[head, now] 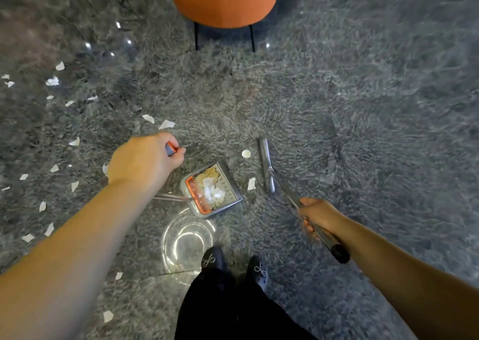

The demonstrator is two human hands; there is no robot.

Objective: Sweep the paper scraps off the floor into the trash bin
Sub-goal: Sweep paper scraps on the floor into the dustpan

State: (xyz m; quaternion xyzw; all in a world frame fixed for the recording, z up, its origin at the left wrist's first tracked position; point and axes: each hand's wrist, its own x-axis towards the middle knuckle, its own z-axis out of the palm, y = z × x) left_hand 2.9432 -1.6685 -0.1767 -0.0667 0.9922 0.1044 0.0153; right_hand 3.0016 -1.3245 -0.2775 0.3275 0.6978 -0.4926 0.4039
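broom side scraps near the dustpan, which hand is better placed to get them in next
Right. The right hand grips the broom, whose head lies beside two scraps just right of the dustpan. The left hand only holds the dustpan's handle.

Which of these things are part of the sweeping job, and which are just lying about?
Part of the job:
- dustpan, its handle in the left hand
- broom, gripped by the right hand
- paper scraps on the floor
- clear trash bin

Just there:
- orange chair
- black shoes
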